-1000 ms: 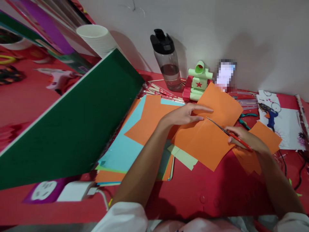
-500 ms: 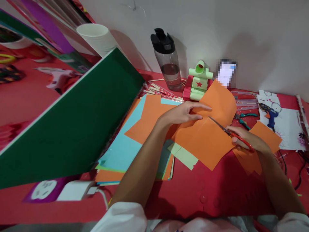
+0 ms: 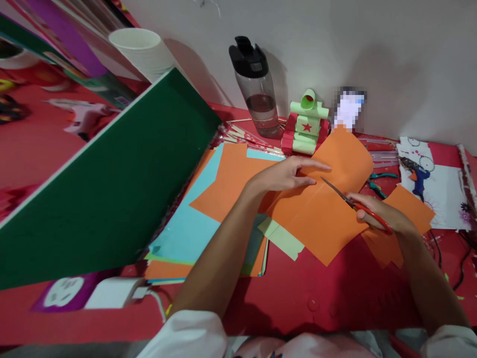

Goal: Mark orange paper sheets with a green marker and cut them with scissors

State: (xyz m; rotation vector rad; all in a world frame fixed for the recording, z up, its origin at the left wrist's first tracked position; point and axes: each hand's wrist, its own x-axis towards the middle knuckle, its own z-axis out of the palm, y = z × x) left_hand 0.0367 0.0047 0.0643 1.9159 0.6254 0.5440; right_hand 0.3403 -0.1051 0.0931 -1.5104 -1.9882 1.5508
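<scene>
My right hand (image 3: 378, 211) grips scissors (image 3: 367, 215) by their red handles, with the dark blades pointing up and left across a sheet of orange paper (image 3: 316, 226). The blades look closed or nearly so, and the sheet parts along them. My left hand (image 3: 290, 174) lies on the same sheet, forefinger stretched out and thumb apart from it, close to the scissors' tip. Beyond the blades the sheet's upper part (image 3: 345, 154) bends upward. Under my left arm is a stack of coloured paper, blue (image 3: 186, 233) and orange (image 3: 233, 184) on top.
A green board (image 3: 122, 184) slants along the left. Behind stand a water bottle (image 3: 257, 94), a green-and-red paper model (image 3: 307, 124) and a blurred-out phone (image 3: 349, 107). Green-handled pliers (image 3: 378, 189), a blue glue gun (image 3: 419, 181) and orange scraps (image 3: 410, 209) lie right.
The orange sheet has shifted slightly, its raised upper part now reaching farther right. Both hands stay nearly in place, and the scissors keep much the same angle. The view has tilted a little.
</scene>
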